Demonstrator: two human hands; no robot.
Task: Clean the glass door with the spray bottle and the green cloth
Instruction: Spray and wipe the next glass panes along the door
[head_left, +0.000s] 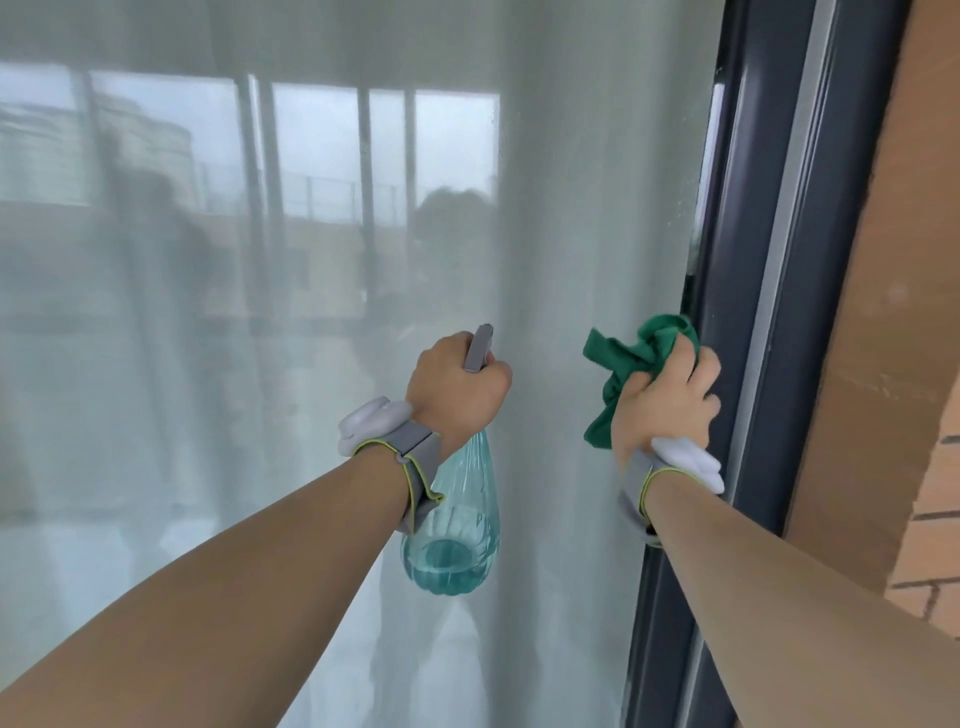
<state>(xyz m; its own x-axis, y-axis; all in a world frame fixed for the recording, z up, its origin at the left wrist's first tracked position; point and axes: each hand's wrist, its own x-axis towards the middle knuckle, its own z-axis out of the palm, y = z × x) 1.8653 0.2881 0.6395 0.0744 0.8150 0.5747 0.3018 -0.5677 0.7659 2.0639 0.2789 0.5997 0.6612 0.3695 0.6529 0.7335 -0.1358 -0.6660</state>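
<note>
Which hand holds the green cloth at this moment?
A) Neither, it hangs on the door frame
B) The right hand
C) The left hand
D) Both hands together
B: the right hand grips the bunched green cloth beside the dark door frame, while the left hand holds the spray bottle.

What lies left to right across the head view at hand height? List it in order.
Glass door → left hand gripping the spray bottle → green cloth bunched in the right hand → dark door frame → brick wall.
</note>
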